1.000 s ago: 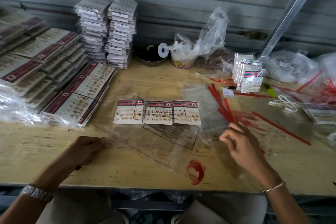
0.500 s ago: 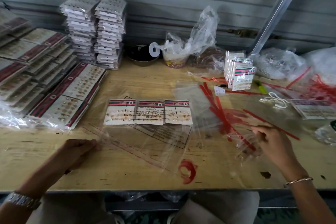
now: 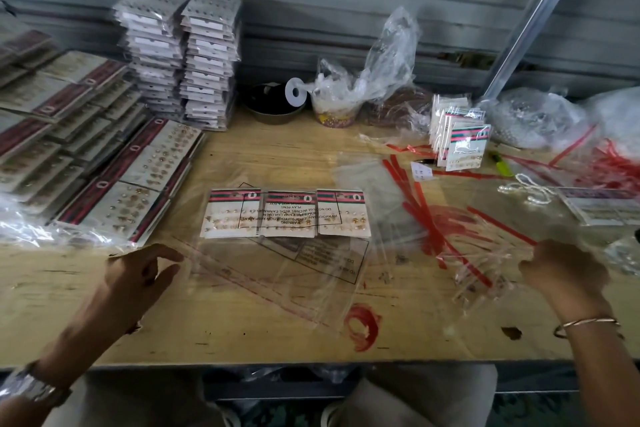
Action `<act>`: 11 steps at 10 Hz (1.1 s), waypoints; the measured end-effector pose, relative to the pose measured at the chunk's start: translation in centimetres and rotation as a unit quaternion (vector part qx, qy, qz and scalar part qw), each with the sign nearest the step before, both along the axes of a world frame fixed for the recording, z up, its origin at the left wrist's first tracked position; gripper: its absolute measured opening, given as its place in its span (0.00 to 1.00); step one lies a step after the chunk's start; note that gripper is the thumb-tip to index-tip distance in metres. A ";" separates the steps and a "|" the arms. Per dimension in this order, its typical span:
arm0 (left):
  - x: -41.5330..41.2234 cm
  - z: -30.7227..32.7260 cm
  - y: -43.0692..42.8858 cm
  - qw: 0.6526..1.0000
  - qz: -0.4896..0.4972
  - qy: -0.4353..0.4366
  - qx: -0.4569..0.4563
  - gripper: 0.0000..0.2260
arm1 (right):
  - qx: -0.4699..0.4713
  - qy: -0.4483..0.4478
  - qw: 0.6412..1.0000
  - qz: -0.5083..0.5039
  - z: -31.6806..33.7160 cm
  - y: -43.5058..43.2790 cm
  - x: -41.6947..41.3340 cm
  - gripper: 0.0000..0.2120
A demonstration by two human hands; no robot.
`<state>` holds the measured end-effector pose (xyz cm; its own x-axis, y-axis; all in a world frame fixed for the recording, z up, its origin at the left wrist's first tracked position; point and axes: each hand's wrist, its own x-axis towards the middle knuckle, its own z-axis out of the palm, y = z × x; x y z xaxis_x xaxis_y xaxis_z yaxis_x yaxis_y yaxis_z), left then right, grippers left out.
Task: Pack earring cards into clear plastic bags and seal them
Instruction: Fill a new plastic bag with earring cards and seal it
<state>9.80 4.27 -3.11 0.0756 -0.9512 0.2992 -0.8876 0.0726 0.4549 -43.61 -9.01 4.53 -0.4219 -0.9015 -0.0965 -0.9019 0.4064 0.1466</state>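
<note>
Looking at it, three earring cards [image 3: 287, 213] sat side by side in the clear bag [image 3: 277, 288] mid-table, flap not sealed yet. Left hand [image 3: 138, 274] lay loose-fingered at the flap edge, and right hand [image 3: 564, 270] clutched crumpled plastic [image 3: 485, 274]. Packed stacks [image 3: 180, 55] stood back-left, with loose cards [image 3: 464, 146] waiting.

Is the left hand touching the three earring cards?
Apart. The head view shows a plain gap between the left hand and the earring cards.

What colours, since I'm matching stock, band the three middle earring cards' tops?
Red and dark green bands on the earring cards; head view.
</note>
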 end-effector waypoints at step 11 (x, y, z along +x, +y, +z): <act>1.7 -1.6 -2.5 0.964 -0.185 -0.129 -0.138 0.14 | -0.222 -0.213 0.776 0.550 -7.3 -0.6 11.1 0.15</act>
<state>11.46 1.75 -4.69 -0.3652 -0.7797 0.5086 -0.8583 0.4935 0.1403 -32.49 -9.65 -2.74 0.6115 -0.6779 0.4080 -0.6675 -0.7189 -0.1940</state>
